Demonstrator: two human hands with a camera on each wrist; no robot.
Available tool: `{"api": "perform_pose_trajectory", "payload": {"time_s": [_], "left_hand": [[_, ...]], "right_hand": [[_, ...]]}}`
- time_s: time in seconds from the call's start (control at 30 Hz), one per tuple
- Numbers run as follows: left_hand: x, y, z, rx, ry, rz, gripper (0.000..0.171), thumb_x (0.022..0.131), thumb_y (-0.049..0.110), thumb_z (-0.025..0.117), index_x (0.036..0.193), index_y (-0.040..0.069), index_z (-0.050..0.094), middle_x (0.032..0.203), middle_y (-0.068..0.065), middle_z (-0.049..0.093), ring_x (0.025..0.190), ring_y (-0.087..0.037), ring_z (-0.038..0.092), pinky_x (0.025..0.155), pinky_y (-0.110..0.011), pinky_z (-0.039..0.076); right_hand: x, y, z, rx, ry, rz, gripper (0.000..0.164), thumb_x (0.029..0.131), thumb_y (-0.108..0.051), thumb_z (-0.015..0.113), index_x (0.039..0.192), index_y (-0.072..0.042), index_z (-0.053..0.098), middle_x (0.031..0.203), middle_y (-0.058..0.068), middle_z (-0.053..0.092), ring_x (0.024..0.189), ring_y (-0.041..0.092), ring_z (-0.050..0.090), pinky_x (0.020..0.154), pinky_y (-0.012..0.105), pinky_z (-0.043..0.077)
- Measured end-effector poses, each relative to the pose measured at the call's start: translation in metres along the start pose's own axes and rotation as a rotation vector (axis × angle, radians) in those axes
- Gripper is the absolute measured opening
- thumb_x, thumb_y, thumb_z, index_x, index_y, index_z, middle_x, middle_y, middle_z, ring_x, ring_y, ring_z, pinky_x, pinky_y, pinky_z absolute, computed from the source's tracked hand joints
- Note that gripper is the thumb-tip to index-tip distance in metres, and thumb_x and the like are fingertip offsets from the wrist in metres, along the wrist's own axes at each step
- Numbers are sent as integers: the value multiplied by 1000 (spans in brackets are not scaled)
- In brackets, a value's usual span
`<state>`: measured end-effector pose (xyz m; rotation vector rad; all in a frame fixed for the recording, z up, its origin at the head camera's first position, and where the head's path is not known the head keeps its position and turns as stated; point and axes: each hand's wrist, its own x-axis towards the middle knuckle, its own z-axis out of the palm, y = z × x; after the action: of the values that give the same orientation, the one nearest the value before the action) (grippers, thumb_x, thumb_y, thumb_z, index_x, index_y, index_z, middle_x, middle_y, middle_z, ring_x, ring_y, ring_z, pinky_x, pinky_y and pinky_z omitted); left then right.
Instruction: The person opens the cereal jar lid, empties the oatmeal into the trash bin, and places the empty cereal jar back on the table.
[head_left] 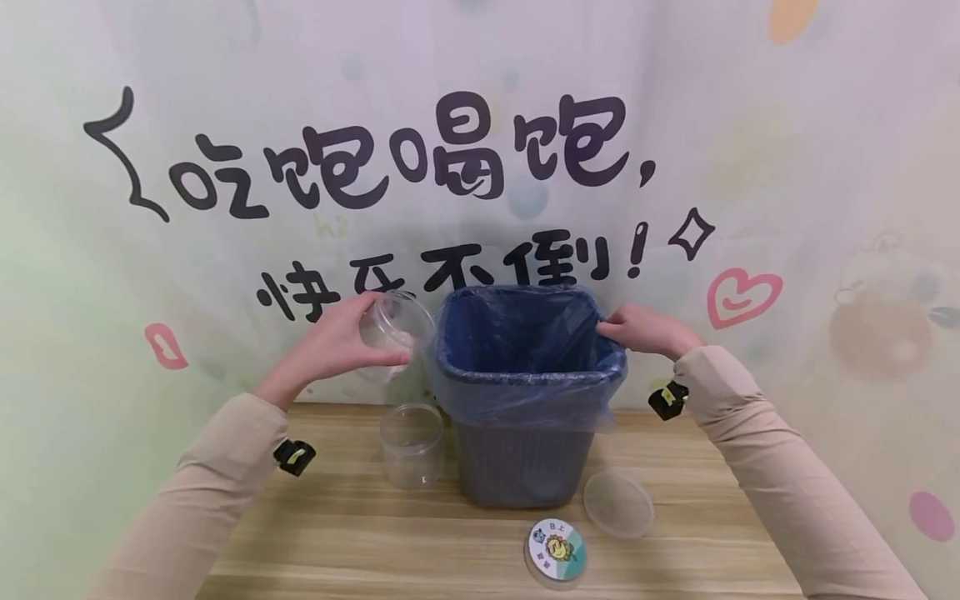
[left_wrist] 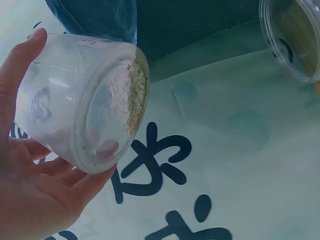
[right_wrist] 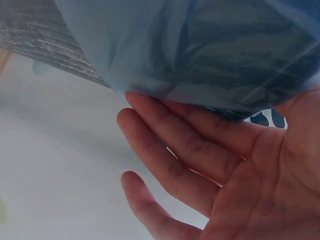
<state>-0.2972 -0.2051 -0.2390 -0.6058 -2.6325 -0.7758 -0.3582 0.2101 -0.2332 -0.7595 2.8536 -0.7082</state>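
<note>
Beside the bin's left rim, my left hand point(head_left: 337, 337) grips a clear plastic jar point(left_wrist: 57, 95). The jar is tilted on its side with its mouth toward the bin. Pale crumbly residue point(left_wrist: 134, 95) clings near its base. My right hand point(head_left: 643, 329) holds the right rim of the trash bin point(head_left: 517, 467), thumb at the inner side and fingers along the outside of the blue liner bag point(right_wrist: 200, 65). The bag is folded over the rim all round. What lies at the bottom of the bin is hidden.
A second clear jar point(head_left: 412, 454) stands open on the wooden table point(head_left: 337, 533), left of the bin. In front lie a round printed lid point(head_left: 557, 550) and a translucent disc-shaped lid point(head_left: 618, 504). A printed cloth backdrop point(head_left: 787, 208) hangs close behind the bin.
</note>
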Motion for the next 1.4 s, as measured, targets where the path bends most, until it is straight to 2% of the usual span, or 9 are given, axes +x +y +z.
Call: {"api": "perform_pose_trajectory", "payload": {"time_s": [0.3, 0.53, 0.67, 0.87, 1.4], "left_hand": [[25, 12, -1, 26, -27, 31, 79, 70, 35, 85, 131, -2, 50, 115, -18, 58, 103, -32, 52, 83, -47, 47], [45, 25, -1, 141, -62, 33, 91, 66, 35, 85, 138, -3, 44, 125, -21, 52, 110, -35, 48, 88, -50, 44], [50, 30, -3, 168, -93, 40, 91, 66, 31, 85, 139, -3, 43, 130, -24, 47, 112, -38, 47, 91, -52, 43], [57, 39, -8, 230, -137, 72, 91, 64, 29, 86, 138, -2, 43, 127, -26, 47, 109, -39, 49, 90, -53, 44], [73, 64, -12, 417, -259, 42, 90, 66, 27, 87, 142, 5, 43, 127, -22, 47, 111, -36, 49, 86, -53, 46]], "right_hand": [[0, 0, 1, 29, 3, 6, 33, 99, -17, 44, 67, -11, 51, 59, -4, 36, 57, 13, 39, 55, 28, 30], [-1, 0, 4, 54, 2, 24, 33, 100, -19, 43, 70, -8, 54, 62, -3, 40, 61, 15, 43, 60, 30, 34], [0, 2, 5, 91, -11, 32, 33, 101, -18, 42, 74, -5, 57, 64, -2, 43, 65, 15, 47, 65, 30, 39], [1, 4, 4, 154, -21, 28, 34, 101, -18, 42, 77, -2, 59, 64, -4, 46, 65, 13, 49, 66, 29, 42], [1, 4, 5, 142, -7, 37, 34, 100, -18, 42, 71, -7, 56, 60, -5, 39, 59, 13, 42, 61, 28, 35]]}}
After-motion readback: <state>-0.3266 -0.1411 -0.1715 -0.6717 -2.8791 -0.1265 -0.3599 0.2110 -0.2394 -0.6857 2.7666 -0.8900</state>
